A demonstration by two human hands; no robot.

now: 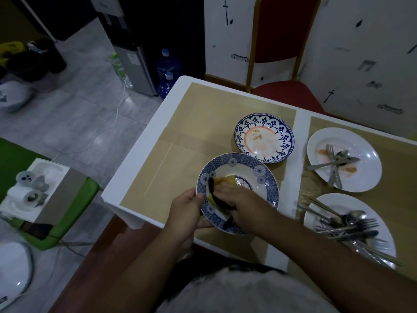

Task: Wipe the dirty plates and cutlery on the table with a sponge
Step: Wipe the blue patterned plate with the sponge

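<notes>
**Q:** what's each grip doing here?

**A:** Left to right: the left hand (187, 213) has a narrow grip on the left rim of the near blue plate (268, 188). The thumb is on top of the rim and the fingers are curled underneath. The right hand (244, 201) lies across the middle of that same plate, its grip closed down over the sponge (226, 180) and pressing it onto the plate. The sponge is yellow with a dark scrub side. It's pretty blurry and pokes out on the left and far side of the hand.

**Q:** much room around it?

**A:** The plate sits by the near-left corner of the white bench (140, 152), with its near rim close to the near edge. Left and far of it the tan placemat (191, 132) is bare, so that's the open side. At far right its rim meets the far blue plate (264, 137), either touching or just overlapping in view, can't tell which. That one has orange smears in the middle.

**Q:** counts?

**A:** One sponge and four plates: two blue-patterned, then two white further right. The far white plate (365, 177) has smears, a fork (331, 154), a spoon (341, 154) and at least one more piece crossed over them. The near white plate (361, 204) holds a heap of cutlery (352, 227), too tangled to count.
</notes>
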